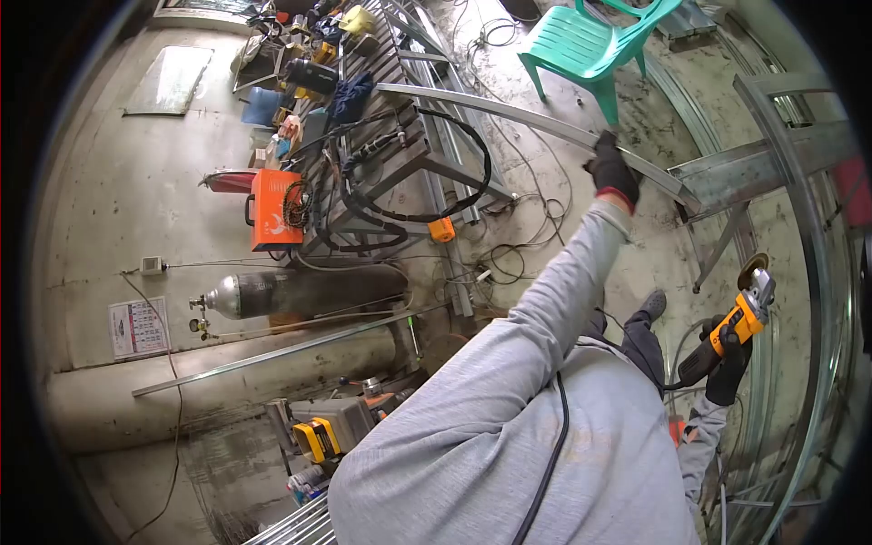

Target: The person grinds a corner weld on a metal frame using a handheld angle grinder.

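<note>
My left hand [614, 173], in a black glove with a red cuff, is stretched out far in front and closed around a long metal bar [509, 111]. The bar slants from the slatted metal rack to a steel frame [731, 174] at the right. Lower at the right, my gloved right hand [729, 363] grips a yellow and black angle grinder [738, 325] by its body. The grinder's brown disc [753, 270] points upward in the view, apart from the bar. Its cord trails towards my body.
A green plastic chair [581, 45] stands beyond the bar. Cables [545, 218] snake over the floor. At the left are an orange welding machine [277, 209], a lying gas cylinder [309, 292] and a metal rack [409, 163] with tools. Curved steel framing [801, 218] rises at the right.
</note>
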Demonstrator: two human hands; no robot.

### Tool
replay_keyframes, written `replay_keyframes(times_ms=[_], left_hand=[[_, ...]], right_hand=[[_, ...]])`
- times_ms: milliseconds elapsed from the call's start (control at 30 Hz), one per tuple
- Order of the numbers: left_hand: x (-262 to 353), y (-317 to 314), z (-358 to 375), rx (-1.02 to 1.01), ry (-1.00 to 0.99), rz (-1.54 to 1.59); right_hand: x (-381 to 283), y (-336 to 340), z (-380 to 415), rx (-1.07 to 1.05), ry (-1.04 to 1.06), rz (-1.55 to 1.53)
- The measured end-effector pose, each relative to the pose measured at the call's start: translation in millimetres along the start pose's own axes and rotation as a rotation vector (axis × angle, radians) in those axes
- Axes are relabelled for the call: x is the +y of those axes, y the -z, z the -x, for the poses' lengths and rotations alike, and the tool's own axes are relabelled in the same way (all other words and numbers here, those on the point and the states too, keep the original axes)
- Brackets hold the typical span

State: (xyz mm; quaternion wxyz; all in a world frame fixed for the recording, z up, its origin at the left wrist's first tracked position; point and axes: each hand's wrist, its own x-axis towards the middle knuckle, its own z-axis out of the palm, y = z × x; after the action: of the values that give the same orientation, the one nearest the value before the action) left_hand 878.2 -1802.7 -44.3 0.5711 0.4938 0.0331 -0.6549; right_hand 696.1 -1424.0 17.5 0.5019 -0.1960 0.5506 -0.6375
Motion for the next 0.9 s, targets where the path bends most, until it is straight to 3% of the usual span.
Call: replay_keyframes(times_ms=[67, 133, 400, 433, 600, 633, 700, 833, 900], left_hand=[[38, 0, 3, -0.068, -0.032, -0.019], [54, -5, -20, 0.03, -0.018, -0.07], [10, -26, -3, 0.357, -0.052, -0.149], [-15, 0, -52, 0.264, -0.274, -0.348], [13, 49, -64, -0.746, -0.319, -0.771], [18, 23, -43, -0.217, 0.14, -0.065], [28, 1, -6, 0.006, 0.093, -0.201], [38, 9, 23, -0.142, 0.048, -0.317], [46, 10, 32, 0.017, -0.143, -0.58]], right_hand=[[8, 15, -2, 0.037, -0.018, 0.018], [11, 22, 3, 0.105, -0.052, 0.046], [26, 31, 4, 0.122, -0.058, -0.108], [29, 39, -1, 0.096, -0.057, -0.144], [14, -1, 0, 0.11, -0.085, -0.14], [2, -13, -1, 0.123, -0.082, -0.117], [1, -14, -8, 0.077, -0.117, -0.072], [-26, -38, -2, 0.025, -0.117, -0.137], [-26, -43, -2, 0.002, -0.134, -0.207]])
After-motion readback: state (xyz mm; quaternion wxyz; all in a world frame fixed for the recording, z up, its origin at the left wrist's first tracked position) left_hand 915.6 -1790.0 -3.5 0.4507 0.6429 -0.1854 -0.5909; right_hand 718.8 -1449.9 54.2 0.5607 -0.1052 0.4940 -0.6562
